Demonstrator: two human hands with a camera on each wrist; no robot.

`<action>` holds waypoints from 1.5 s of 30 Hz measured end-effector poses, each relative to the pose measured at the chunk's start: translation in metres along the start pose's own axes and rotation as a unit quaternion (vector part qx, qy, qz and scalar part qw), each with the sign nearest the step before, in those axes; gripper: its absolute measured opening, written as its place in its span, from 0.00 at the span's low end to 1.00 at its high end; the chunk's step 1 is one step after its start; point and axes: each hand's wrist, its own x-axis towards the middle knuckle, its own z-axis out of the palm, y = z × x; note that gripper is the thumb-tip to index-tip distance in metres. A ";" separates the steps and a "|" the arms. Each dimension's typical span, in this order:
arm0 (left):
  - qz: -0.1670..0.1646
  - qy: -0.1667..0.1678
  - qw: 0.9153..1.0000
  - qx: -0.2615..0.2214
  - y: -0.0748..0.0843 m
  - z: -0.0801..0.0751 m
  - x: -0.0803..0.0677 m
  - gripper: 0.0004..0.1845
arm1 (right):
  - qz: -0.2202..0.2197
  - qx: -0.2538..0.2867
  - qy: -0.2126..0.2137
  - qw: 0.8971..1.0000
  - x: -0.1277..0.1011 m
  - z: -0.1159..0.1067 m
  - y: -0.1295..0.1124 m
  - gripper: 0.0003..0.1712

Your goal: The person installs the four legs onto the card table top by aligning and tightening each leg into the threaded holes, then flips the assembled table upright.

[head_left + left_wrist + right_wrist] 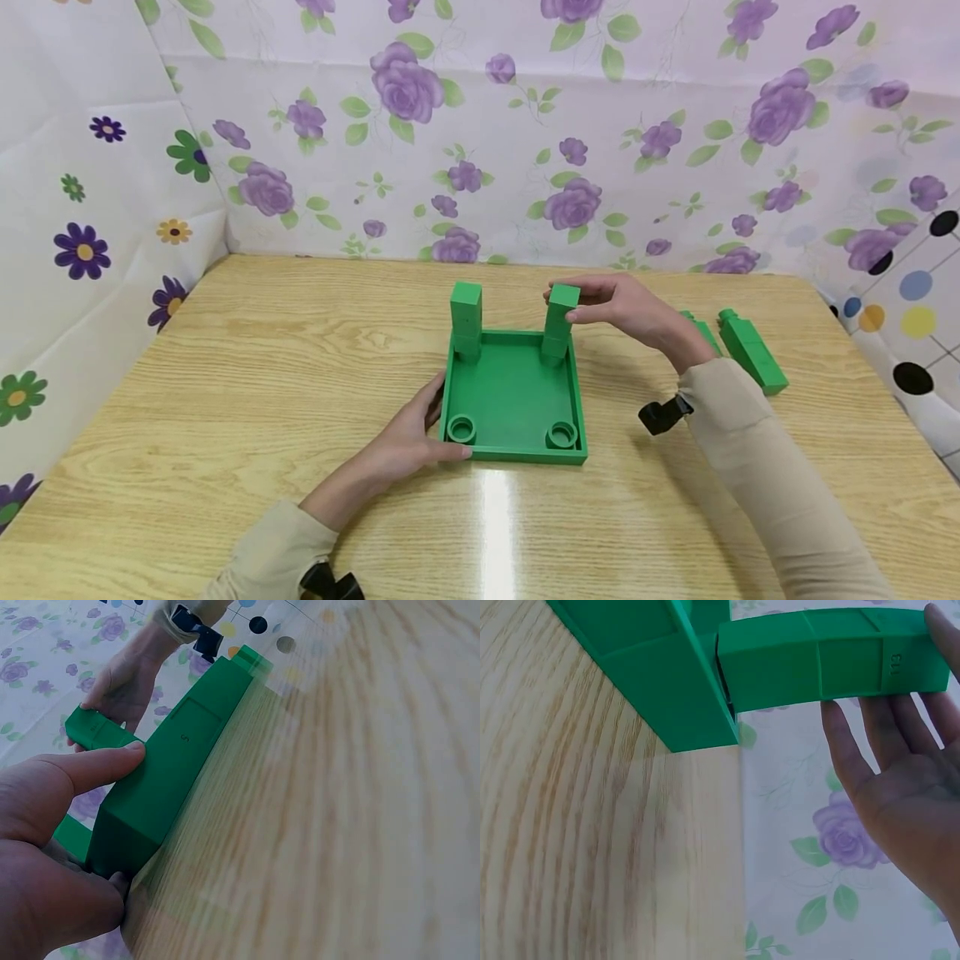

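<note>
Looks about half done, with a left post and a right post upright at the green tray's far corners. Leaves bare sockets at the near corners and loose posts right of the right hand. As for the tray, sits on the bench between the hands, gripped at its near left corner by the left hand, with the right post pinched near its top by the right hand.

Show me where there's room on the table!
A big bare patch of table lies between the left cloth and left hand; another between the two sleeves, before the tray. It's crowded right of it: right hand, loose green posts.
</note>
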 end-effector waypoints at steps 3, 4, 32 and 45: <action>-0.001 0.000 1.000 0.001 0.000 0.000 0.000 0.57 | 0.009 -0.017 0.012 1.000 0.000 0.001 -0.002 0.33; 0.000 0.000 1.000 0.000 0.000 -0.001 0.000 0.57 | 0.012 -0.025 0.017 0.999 0.000 0.001 -0.002 0.33; 0.007 -0.005 1.000 0.001 0.000 0.000 0.001 0.56 | 0.003 -0.121 0.147 0.982 -0.007 0.027 -0.004 0.30; 0.007 -0.005 1.000 0.000 0.001 0.000 0.000 0.56 | 0.010 -0.197 0.238 0.951 -0.005 0.040 -0.005 0.30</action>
